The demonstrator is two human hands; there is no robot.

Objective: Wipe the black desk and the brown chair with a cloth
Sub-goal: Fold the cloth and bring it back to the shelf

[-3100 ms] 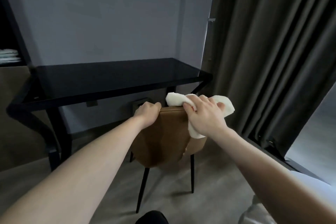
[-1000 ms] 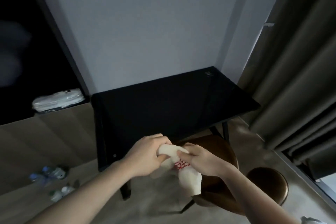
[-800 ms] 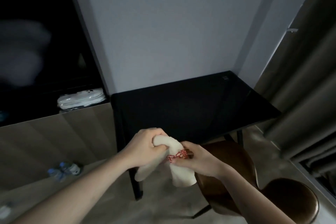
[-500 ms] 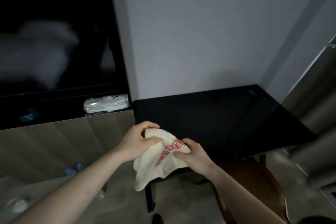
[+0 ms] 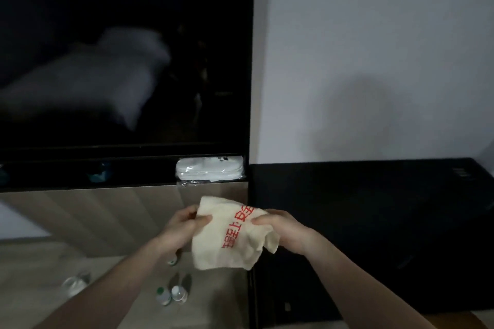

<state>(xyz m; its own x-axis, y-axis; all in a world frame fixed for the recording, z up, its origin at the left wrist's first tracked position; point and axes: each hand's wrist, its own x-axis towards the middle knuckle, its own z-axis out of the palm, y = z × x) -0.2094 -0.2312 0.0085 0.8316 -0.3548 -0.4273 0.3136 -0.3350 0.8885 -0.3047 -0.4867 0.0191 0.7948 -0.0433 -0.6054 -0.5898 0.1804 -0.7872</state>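
Both hands hold a cream cloth (image 5: pixel 230 238) with red printed characters, spread between them in the air in front of me. My left hand (image 5: pixel 184 230) pinches its left edge. My right hand (image 5: pixel 283 230) grips its right side. The black desk (image 5: pixel 374 222) fills the right half of the view, its glossy top just right of and behind the cloth. A sliver of the brown chair (image 5: pixel 454 320) shows at the bottom right corner.
A large dark TV screen (image 5: pixel 120 48) hangs on the left above a wooden cabinet (image 5: pixel 107 211). A plastic-wrapped white packet (image 5: pixel 209 169) lies on the shelf beside the desk. Several water bottles (image 5: pixel 171 294) stand on the floor below my left arm.
My view has swung left from the chair toward the TV and cabinet. The cloth left the chair back and both hands have unfolded it, showing the red print.
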